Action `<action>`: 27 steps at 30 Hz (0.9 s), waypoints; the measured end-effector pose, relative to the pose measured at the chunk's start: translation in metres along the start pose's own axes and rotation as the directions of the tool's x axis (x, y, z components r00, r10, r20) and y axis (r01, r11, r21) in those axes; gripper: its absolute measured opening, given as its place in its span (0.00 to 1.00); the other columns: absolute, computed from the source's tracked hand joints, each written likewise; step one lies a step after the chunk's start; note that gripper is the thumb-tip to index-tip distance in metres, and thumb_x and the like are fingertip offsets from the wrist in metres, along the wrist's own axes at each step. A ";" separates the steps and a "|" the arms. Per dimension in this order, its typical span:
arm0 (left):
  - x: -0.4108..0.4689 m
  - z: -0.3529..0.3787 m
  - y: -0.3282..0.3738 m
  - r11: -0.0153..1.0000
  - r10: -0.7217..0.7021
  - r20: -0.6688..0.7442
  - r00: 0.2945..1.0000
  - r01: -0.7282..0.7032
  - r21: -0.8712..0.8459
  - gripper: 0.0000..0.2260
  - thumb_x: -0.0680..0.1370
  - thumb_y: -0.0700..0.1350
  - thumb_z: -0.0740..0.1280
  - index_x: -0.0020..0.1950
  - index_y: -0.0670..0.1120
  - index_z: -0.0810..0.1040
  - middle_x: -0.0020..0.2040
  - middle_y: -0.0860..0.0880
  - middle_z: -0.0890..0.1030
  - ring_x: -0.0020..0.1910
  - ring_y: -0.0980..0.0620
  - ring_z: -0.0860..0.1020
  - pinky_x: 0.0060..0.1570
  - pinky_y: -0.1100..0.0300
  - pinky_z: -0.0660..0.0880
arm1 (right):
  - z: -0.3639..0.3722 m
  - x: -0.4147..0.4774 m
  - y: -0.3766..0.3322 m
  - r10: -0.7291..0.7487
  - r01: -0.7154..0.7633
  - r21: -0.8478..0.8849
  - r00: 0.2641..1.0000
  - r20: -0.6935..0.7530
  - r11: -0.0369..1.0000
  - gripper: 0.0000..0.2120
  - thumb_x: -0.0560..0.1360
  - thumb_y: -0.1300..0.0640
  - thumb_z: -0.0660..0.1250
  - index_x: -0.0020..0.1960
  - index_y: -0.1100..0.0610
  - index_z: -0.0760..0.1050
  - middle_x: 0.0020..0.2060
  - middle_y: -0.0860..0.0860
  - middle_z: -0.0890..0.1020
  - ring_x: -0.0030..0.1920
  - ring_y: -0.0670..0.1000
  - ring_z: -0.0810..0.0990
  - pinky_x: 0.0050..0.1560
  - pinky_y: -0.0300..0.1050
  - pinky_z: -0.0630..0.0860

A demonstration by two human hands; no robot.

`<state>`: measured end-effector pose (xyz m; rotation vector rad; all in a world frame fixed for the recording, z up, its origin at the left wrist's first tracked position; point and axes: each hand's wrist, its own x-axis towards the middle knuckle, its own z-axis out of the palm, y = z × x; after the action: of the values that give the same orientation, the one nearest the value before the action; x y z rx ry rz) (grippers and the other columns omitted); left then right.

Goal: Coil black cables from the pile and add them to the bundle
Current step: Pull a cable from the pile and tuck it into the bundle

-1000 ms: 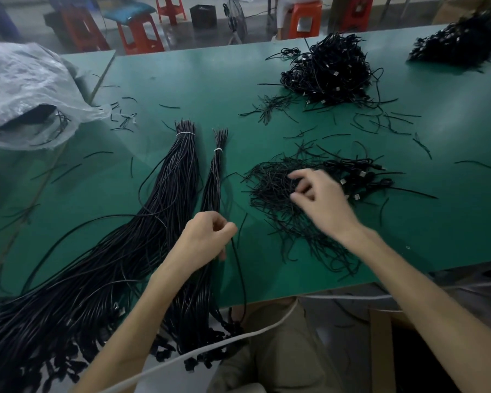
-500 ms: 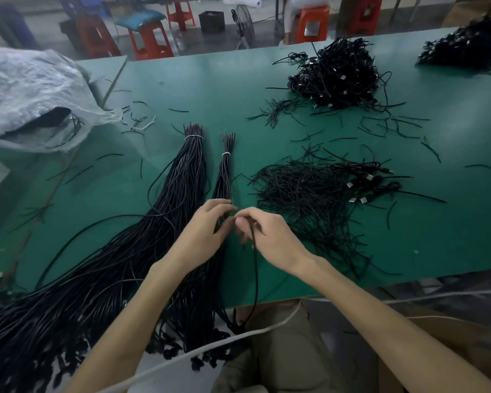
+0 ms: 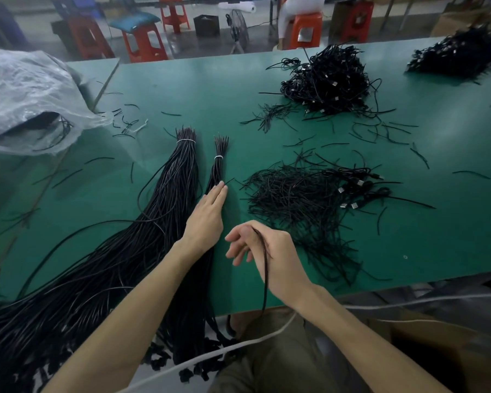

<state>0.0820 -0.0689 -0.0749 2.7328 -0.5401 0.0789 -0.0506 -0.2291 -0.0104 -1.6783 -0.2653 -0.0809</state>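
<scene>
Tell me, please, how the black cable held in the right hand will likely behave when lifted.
Probably floppy: the black cable droops straight down from the right hand past the green table edge. Likely light, since a loose grip seems enough to carry it. It may snag, as its lower end hangs close to the small bundle and its hanging ends.

Flat left hand (image 3: pixel 207 218); right hand (image 3: pixel 282 259) in pinch grip on cable (image 3: pixel 266 282).
</scene>
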 end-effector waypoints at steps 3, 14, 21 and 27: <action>0.001 0.002 -0.004 1.000 -0.004 -0.008 1.000 0.004 -0.010 0.30 0.82 0.30 0.53 0.84 0.42 0.52 0.85 0.48 0.51 0.83 0.52 0.50 0.81 0.58 0.45 | 0.002 -0.008 -0.021 -0.086 0.090 0.106 0.995 -0.039 0.990 0.17 0.87 0.54 0.56 0.50 0.62 0.79 0.36 0.55 0.84 0.33 0.54 0.83 0.40 0.36 0.74; -0.020 -0.011 0.012 0.973 -0.144 -0.120 0.982 0.118 -0.200 0.24 0.84 0.39 0.61 0.80 0.38 0.61 0.82 0.42 0.59 0.82 0.45 0.56 0.80 0.50 0.55 | -0.039 0.040 -0.070 -0.020 0.121 0.226 0.914 -0.405 0.966 0.20 0.88 0.53 0.52 0.57 0.65 0.78 0.43 0.58 0.86 0.37 0.56 0.84 0.33 0.46 0.78; -0.081 -0.035 0.084 0.769 -0.024 0.070 0.997 0.063 -0.636 0.17 0.85 0.53 0.61 0.70 0.46 0.76 0.66 0.52 0.79 0.66 0.58 0.75 0.70 0.51 0.72 | -0.048 0.092 -0.065 0.200 0.027 0.394 0.829 -0.523 0.919 0.20 0.88 0.52 0.51 0.62 0.65 0.76 0.50 0.60 0.86 0.36 0.51 0.82 0.32 0.41 0.74; -0.099 -0.051 0.117 0.357 0.203 0.337 0.920 0.251 -0.900 0.19 0.87 0.48 0.58 0.58 0.34 0.80 0.41 0.44 0.83 0.40 0.44 0.82 0.52 0.50 0.80 | -0.047 0.109 -0.059 0.169 0.073 0.369 0.794 -0.583 0.927 0.18 0.88 0.53 0.52 0.61 0.63 0.76 0.47 0.57 0.85 0.35 0.51 0.83 0.29 0.40 0.74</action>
<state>-0.0535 -0.1164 -0.0003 1.5443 -0.4297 -0.6396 0.0467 -0.2557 0.0752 -1.1936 0.2462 -0.4966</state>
